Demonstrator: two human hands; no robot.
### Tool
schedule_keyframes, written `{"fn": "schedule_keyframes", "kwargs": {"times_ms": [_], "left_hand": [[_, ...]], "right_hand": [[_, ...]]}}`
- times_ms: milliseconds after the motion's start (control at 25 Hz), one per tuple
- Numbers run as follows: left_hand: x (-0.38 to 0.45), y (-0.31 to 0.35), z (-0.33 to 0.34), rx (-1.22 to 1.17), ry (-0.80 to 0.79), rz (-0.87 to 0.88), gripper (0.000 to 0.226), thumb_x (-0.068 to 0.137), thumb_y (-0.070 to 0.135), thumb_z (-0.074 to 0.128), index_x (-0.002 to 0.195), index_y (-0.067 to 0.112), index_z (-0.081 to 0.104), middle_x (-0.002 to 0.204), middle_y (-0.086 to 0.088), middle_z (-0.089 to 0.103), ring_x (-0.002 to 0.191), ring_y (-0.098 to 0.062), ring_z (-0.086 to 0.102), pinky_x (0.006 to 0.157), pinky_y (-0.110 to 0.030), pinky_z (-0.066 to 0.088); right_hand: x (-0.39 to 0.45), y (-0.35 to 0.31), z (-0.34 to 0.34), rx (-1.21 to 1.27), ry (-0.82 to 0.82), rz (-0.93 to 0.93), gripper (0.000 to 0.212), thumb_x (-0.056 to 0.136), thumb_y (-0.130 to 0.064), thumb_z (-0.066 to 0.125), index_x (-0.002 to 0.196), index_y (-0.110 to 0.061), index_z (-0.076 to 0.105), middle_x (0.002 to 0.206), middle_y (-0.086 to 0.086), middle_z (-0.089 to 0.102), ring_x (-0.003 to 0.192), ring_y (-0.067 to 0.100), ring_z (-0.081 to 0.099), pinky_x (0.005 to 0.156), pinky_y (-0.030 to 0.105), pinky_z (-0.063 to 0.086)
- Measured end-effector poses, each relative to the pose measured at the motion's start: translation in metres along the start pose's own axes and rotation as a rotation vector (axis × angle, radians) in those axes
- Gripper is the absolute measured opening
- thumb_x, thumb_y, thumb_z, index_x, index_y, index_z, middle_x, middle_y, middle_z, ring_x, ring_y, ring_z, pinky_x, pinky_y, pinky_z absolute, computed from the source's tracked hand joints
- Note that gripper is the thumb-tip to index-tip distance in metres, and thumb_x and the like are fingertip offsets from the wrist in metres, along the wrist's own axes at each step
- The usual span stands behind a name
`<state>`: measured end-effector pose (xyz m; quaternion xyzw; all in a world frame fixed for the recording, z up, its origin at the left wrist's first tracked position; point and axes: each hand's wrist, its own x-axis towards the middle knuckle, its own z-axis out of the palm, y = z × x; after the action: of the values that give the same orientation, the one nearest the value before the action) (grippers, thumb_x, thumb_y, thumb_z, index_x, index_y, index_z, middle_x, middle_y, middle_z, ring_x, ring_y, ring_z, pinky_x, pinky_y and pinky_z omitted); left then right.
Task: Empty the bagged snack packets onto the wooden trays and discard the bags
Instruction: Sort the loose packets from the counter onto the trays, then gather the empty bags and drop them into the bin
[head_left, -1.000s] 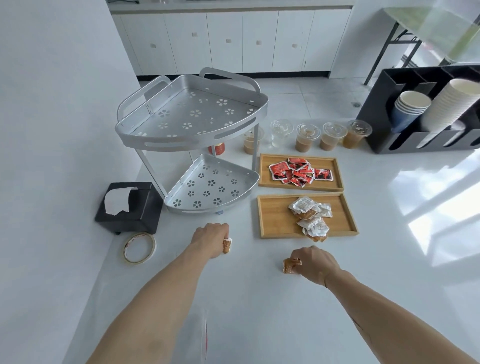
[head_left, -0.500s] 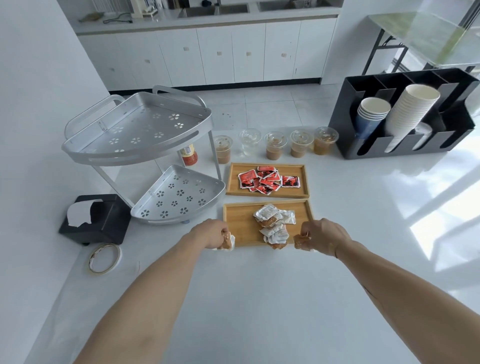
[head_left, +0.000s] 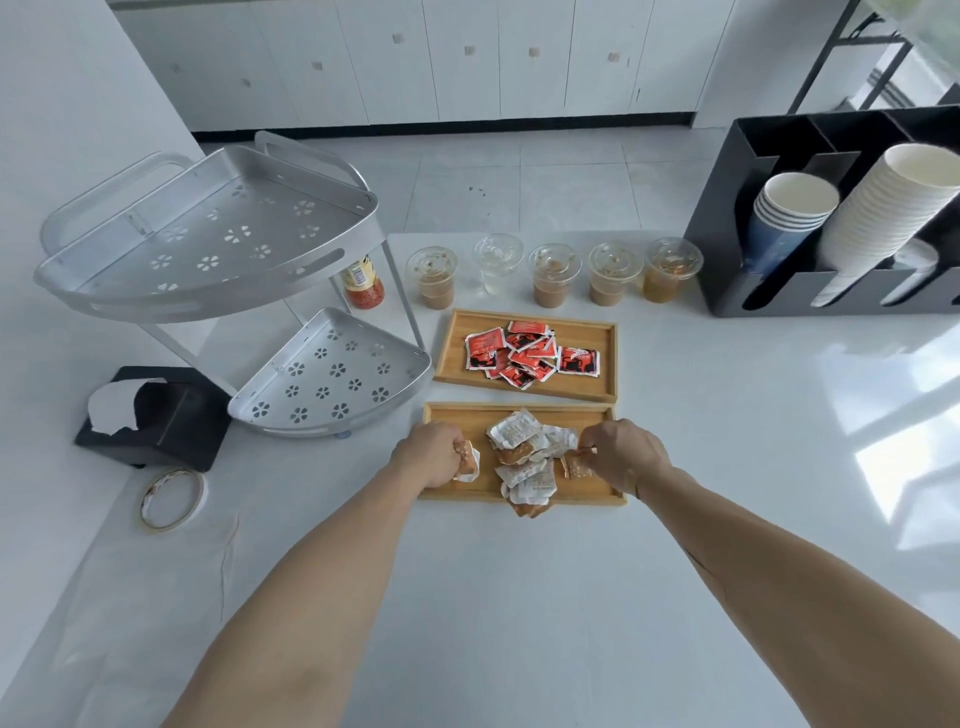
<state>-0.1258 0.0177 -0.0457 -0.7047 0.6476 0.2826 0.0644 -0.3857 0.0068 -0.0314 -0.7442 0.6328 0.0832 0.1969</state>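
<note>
**Both hands over the near tray, each holding a packet**

The left hand (head_left: 434, 460) is curled around a brown-and-white packet (head_left: 466, 461) above the left end of the near tray (head_left: 452, 415). The right hand (head_left: 626, 457) pinches a second brown packet (head_left: 577, 464) between its fingertips above the tray's right half.

Between the two hands, a loose pile of white-and-brown packets (head_left: 524, 457) lies on the near tray. One packet at the pile's 6 o'clock edge (head_left: 530, 506) hangs over the tray's front rim onto the tabletop (head_left: 519, 597).

The far tray (head_left: 602, 374) sits at 12 o'clock from the near one, just beside it, and holds a heap of red packets (head_left: 527, 353).

Beyond the far tray, five lidded plastic cups (head_left: 553, 273) stand in a row; four hold brownish liquid and one is clear. At 2 o'clock a black holder (head_left: 769, 296) carries stacks of paper cups (head_left: 893, 208).

At 10 o'clock stands a two-tier metal rack (head_left: 208, 244), with a red-capped bottle (head_left: 362, 283) behind its leg. At 9 o'clock a black tissue box (head_left: 166, 421) sits near a roll of tape (head_left: 171, 499), which lies flat on the tabletop.

No bag is visible in either hand.
</note>
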Motion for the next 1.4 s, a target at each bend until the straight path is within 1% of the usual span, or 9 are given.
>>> {"fn": "schedule_keyframes", "kwargs": {"times_ms": [80,200,440,560,680,800,1000,1280,1400], "left_hand": [[0.004,0.001,0.003,0.037,0.023,0.01,0.027,0.094,0.017,0.052,0.118,0.022,0.064,0.127,-0.004,0.061,0.12,-0.028,0.051,0.095,-0.042,0.048],[0.005,0.003,0.007,0.103,0.153,0.05,0.021,0.093,0.02,0.058,0.114,0.022,0.061,0.127,-0.002,0.055,0.129,-0.026,0.042,0.098,-0.042,0.042],[-0.011,0.007,0.014,0.137,0.346,0.016,0.028,0.094,0.03,0.059,0.12,0.02,0.053,0.126,-0.003,0.051,0.119,-0.026,0.048,0.095,-0.041,0.044],[-0.032,0.008,0.014,0.071,0.356,-0.039,0.028,0.096,0.03,0.054,0.121,0.018,0.054,0.125,-0.005,0.053,0.119,-0.028,0.049,0.095,-0.043,0.044],[-0.059,-0.003,0.014,0.059,0.275,-0.075,0.026,0.096,0.03,0.051,0.119,0.019,0.056,0.124,-0.005,0.054,0.119,-0.027,0.05,0.095,-0.043,0.044],[-0.088,-0.031,0.01,0.05,0.218,-0.102,0.025,0.095,0.03,0.05,0.116,0.021,0.058,0.124,-0.003,0.055,0.119,-0.025,0.05,0.096,-0.04,0.043],[-0.146,-0.099,0.008,-0.009,0.24,-0.194,0.026,0.095,0.03,0.049,0.117,0.024,0.061,0.125,0.0,0.057,0.119,-0.021,0.052,0.096,-0.038,0.044],[-0.247,-0.223,0.017,-0.09,0.275,-0.416,0.026,0.094,0.033,0.05,0.115,0.023,0.061,0.123,0.0,0.058,0.117,-0.021,0.055,0.096,-0.04,0.046],[-0.285,-0.271,0.022,-0.113,0.239,-0.515,0.029,0.094,0.036,0.05,0.118,0.023,0.06,0.126,0.001,0.057,0.118,-0.021,0.054,0.098,-0.039,0.046]], "right_hand": [[0.006,0.004,0.007,-0.065,-0.002,-0.029,0.032,0.096,-0.045,0.049,0.106,-0.024,0.07,0.105,0.003,0.07,0.103,0.025,0.059,0.077,0.033,0.045],[0.007,0.011,0.016,-0.117,0.087,-0.038,0.027,0.094,-0.044,0.052,0.108,-0.027,0.068,0.111,0.001,0.064,0.109,0.024,0.052,0.085,0.036,0.045],[-0.003,0.011,0.021,0.007,0.176,-0.001,0.033,0.09,-0.046,0.059,0.116,-0.026,0.061,0.119,0.002,0.057,0.111,0.026,0.051,0.088,0.039,0.046],[-0.016,0.01,0.019,-0.008,0.178,-0.004,0.033,0.092,-0.045,0.054,0.118,-0.024,0.06,0.121,0.003,0.057,0.112,0.025,0.05,0.09,0.04,0.045],[-0.031,0.0,0.015,-0.024,0.191,-0.031,0.032,0.094,-0.045,0.047,0.113,-0.024,0.063,0.119,0.002,0.058,0.111,0.024,0.05,0.088,0.038,0.043],[-0.046,-0.021,0.011,-0.05,0.212,-0.085,0.034,0.095,-0.045,0.045,0.112,-0.024,0.064,0.118,0.001,0.059,0.112,0.023,0.05,0.088,0.038,0.042],[-0.068,-0.075,0.013,-0.107,0.179,-0.22,0.036,0.093,-0.046,0.047,0.12,-0.026,0.06,0.125,0.0,0.061,0.118,0.024,0.049,0.092,0.041,0.043],[-0.084,-0.196,0.036,-0.246,0.056,-0.436,0.038,0.094,-0.05,0.046,0.119,-0.027,0.062,0.125,-0.001,0.062,0.123,0.023,0.05,0.102,0.04,0.037],[-0.09,-0.251,0.047,-0.288,0.009,-0.52,0.039,0.094,-0.05,0.043,0.122,-0.029,0.059,0.127,-0.003,0.06,0.122,0.02,0.05,0.098,0.038,0.037]]}}
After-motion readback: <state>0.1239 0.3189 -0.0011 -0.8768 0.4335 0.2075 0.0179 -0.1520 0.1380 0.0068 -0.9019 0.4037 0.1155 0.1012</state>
